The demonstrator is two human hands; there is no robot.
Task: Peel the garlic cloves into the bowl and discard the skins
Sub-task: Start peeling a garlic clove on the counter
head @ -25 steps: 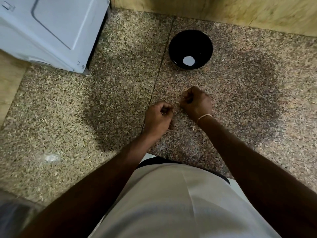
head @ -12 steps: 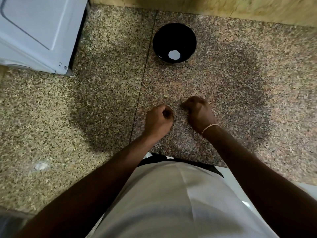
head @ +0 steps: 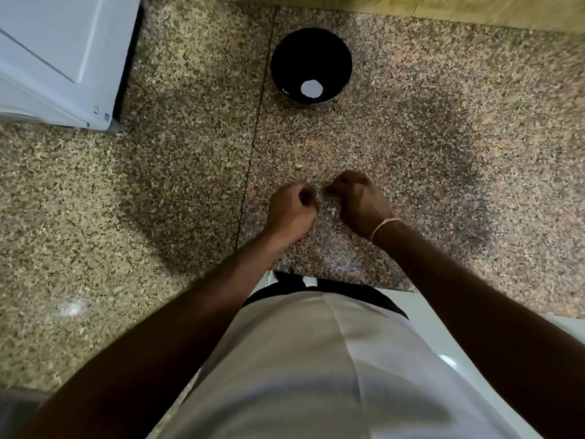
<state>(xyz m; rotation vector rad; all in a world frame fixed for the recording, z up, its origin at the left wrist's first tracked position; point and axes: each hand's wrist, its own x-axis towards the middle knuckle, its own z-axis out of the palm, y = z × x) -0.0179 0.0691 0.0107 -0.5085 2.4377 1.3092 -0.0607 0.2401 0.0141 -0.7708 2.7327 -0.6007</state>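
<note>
Garlic is hard to see here: whatever clove the hands work on is hidden inside the curled fingers, near the middle of the frame, and I cannot tell which hand has it. The left hand [head: 292, 205] is just left of centre, its fingers clenched into a fist with the thumb on top; if it grasps something, the picture does not show it. The right hand [head: 359, 198] is just beside it, a little to the right, its fingers also curled, with the fingertips turned toward the left hand. The two hands are close but a small gap stays between them. A thin pale band [head: 384, 224] goes around the right wrist.

A few small pale skin scraps [head: 332, 211] lie on the speckled stone counter [head: 158, 201], between and just above the hands.

The black bowl [head: 311, 66] stands in the upper middle of the frame, well apart from the hands. One pale round thing [head: 311, 88] lies on its bottom; it is too blurred to name.

A white appliance [head: 57, 58] fills the upper left corner. The person's light shirt [head: 300, 359] fills the lower middle.
</note>
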